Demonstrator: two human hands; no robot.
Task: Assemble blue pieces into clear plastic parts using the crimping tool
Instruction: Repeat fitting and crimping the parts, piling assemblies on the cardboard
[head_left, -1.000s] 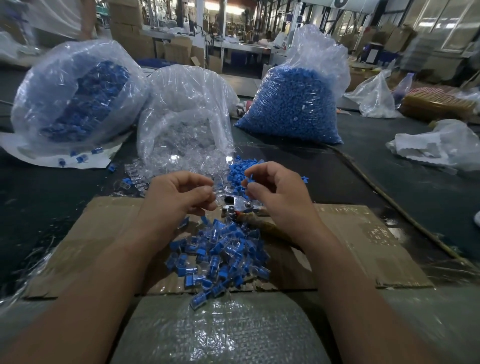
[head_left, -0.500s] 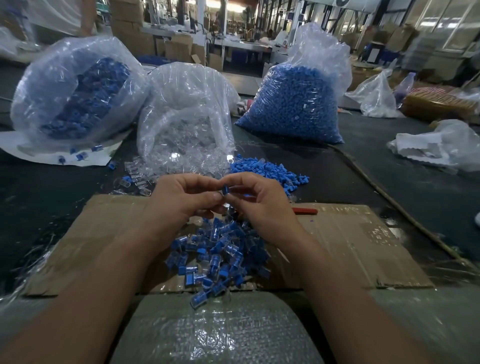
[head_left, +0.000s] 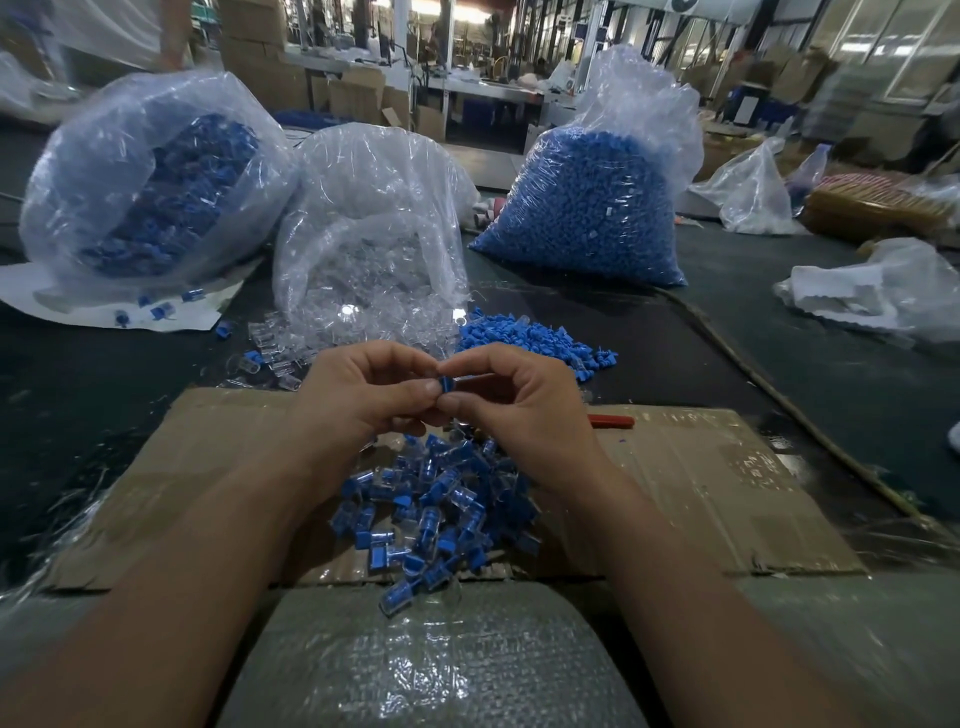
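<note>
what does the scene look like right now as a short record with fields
left hand: pinches the blue piece
right hand: pinches the same piece
blue-and-clear pile: on the cardboard, below the hands
red handle: on the cardboard, right of the right hand
clear parts bag: behind the hands
loose blue heap: right of that bag

Small blue piece (head_left: 445, 385) pinched betw. left hand (head_left: 363, 400) & right hand (head_left: 524, 405); red-handled crimping tool (head_left: 613, 420) lies flat on cardboard (head_left: 701, 467).

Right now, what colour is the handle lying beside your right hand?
The handle is red, clearest in the head view.
</note>
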